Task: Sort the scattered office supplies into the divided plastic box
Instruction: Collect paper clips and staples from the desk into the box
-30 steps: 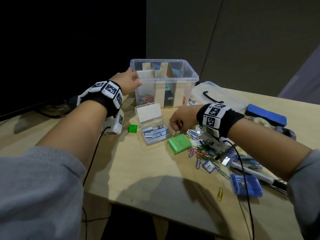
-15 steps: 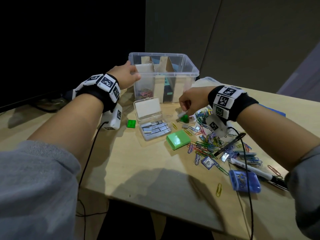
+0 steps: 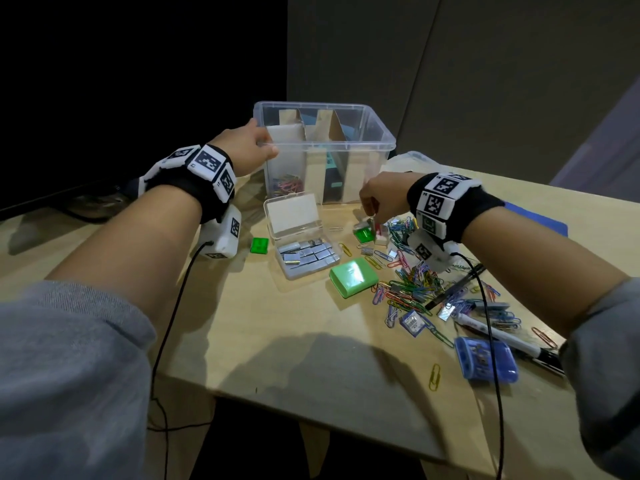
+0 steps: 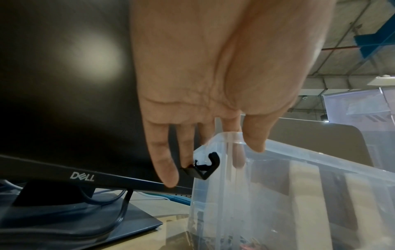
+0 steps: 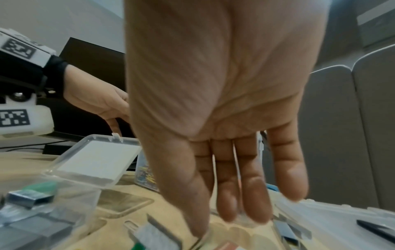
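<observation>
The clear divided plastic box [image 3: 374,138] stands at the back of the table, with cardboard dividers and some paper clips inside. My left hand [image 3: 263,147] grips its near left corner, thumb over the rim [image 4: 254,143] and fingers [image 4: 164,169] outside by a black latch [image 4: 205,169]. My right hand [image 3: 372,216] hovers in front of the box, fingertips pointing down at small green and white items [image 3: 363,233]. In the right wrist view the fingers [image 5: 235,203] look straight, and nothing shows between them. Coloured paper clips [image 3: 412,285] lie scattered to the right.
An open clear staple case [image 3: 301,244] [image 5: 91,160] sits mid-table beside a green box [image 3: 353,277] and a small green square [image 3: 259,245]. A blue box [image 3: 485,358], a marker [image 3: 498,332] and a black pen [image 3: 453,285] lie right. A monitor [image 4: 64,84] stands behind left.
My right hand moved from beside the staple case up and right to the small items in front of the box. My left hand stayed on the box corner.
</observation>
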`<state>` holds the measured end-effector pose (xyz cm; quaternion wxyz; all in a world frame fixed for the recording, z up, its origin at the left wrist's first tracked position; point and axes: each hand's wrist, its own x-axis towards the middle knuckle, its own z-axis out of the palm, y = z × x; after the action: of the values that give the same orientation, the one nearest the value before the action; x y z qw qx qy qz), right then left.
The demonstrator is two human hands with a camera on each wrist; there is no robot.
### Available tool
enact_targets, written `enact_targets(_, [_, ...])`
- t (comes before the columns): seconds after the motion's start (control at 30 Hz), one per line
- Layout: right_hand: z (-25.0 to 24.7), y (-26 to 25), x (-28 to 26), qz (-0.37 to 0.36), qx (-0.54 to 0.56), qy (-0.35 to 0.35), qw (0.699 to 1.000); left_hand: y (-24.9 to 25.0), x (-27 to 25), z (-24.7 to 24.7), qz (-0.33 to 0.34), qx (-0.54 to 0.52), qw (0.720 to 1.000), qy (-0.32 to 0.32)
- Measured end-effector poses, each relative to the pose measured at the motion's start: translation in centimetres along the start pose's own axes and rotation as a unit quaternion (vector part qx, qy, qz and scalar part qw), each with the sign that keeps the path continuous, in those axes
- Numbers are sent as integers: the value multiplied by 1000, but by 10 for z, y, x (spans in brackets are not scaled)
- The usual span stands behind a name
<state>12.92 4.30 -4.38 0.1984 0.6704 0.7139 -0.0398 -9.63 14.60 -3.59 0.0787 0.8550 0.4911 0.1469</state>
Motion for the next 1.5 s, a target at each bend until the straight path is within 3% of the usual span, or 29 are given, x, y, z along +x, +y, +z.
enact_targets(0.13, [-2,-1,-4,9,2,-13,1000,-2,1,3,3,-1,1000,3])
enact_targets(0.33, [3,-13,-17,36,30,-156,987,-2,1,2,1,-2,1000,8])
enact_targets(0.6, [16,-25,-25,63,16,-124,990,-1,-1,3,3,-4,1000,9])
enact_targets(0.77, [20,-32,-26,50,-3,-78,996,-1,-1,2,4,-8,1000,0])
enact_targets(0.9, [18,-35,-23,40,-5,-84,996,-1,-1,2,2,-9,1000,5])
enact_targets(1.2, [21,-24,-23,44,83,-110,989,-4,1,2,11,-13,1000,-5])
enact_targets(1.5, [19,-4,-26,31,183,-91,979,-6,3,5,7,-11,1000,3])
